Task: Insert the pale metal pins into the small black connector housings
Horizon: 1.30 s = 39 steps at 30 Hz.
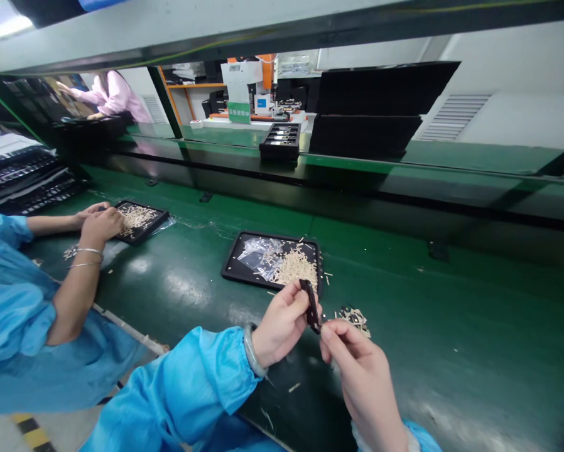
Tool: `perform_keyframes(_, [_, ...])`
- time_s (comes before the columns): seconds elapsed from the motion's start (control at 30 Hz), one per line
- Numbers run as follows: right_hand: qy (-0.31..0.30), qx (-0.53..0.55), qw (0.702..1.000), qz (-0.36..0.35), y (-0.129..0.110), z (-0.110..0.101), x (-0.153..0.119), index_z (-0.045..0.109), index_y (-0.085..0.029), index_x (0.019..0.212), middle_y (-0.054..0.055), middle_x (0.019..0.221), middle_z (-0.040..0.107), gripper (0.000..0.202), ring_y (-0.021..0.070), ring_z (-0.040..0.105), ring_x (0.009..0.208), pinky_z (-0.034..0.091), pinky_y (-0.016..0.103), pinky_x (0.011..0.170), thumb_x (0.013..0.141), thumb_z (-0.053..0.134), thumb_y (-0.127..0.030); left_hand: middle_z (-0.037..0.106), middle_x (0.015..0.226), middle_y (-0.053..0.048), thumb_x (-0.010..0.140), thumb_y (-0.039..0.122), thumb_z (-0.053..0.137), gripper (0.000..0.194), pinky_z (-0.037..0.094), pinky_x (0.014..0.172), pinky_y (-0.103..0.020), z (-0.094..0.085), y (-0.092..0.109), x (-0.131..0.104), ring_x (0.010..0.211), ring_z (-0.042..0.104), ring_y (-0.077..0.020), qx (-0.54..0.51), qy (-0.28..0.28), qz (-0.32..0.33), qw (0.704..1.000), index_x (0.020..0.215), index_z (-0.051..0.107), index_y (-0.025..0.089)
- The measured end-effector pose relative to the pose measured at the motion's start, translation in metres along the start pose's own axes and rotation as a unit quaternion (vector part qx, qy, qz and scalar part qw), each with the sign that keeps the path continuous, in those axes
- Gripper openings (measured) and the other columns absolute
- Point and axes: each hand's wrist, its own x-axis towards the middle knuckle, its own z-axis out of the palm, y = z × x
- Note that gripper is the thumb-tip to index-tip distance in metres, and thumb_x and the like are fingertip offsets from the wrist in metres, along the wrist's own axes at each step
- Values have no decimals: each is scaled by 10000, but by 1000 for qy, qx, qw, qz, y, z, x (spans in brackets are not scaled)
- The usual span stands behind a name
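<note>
The person's right hand [367, 367], nearest the camera, had its thumb and forefinger pressed together at the lower end of a slim black plastic part [311, 307]; whether a tiny piece sat between those fingertips could not be told. The left hand [282, 323], a pale bangle [254, 351] around its wrist, pinched the same part between thumb and fingers, holding it tilted above the green tabletop [433, 351].

Just beyond the right hand lay a small loose pile of beige and dark strips [355, 319]. Behind the left hand sat a shallow black tray [239, 271] — a heap of beige strips [297, 267] in its right part, a clear plastic bag [258, 254] toward the left. A few strips lay on the tabletop beside it.

Farther off to the left, a co-worker's two hands [100, 223] met at the edge of a second black tray [143, 235], also holding beige strips.

Past the tabletop stood a slotted black box [280, 145] and, to its right, large black panels [364, 110]. Behind the box was a white-and-orange machine [244, 78] with a green sign [239, 113]; at the far left, a person in pink [115, 97] leaned over dark items.
</note>
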Motion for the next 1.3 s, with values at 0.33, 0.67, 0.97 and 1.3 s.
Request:
perform_keyframes(0.33, [-35,-14,999,-27,3,-10,1,587,-189,667,-16,544,476,235,148,446,564,361,270,571,826,561,-360,539,659,14,751,319,643,224,415,522,-193,0,6,-4,547,489,-75,146,46,82,985,829,534,139])
perform_keyframes(0.67, [34,-29,997,-55,-10,-2,-3,590,-191,627,-8,554,468,221,140,427,518,362,243,478,776,595,-355,586,689,8,757,272,638,171,414,522,-171,2,1,-10,569,512,-74,178,99,148,968,827,552,143])
perform_keyframes(0.97, [50,-57,995,-68,-10,-3,-3,613,-197,651,-7,586,504,177,139,457,536,376,247,511,775,605,-324,582,674,12,767,273,626,156,409,517,-167,2,2,-13,569,513,-73,197,103,157,962,830,556,148])
perform_keyframes(1.3, [54,-158,964,-208,-11,-9,-6,627,-205,733,48,725,606,89,193,556,664,415,293,597,808,580,-211,595,693,3,756,257,634,139,430,561,-183,3,7,-16,596,526,-87,243,112,184,946,796,554,151])
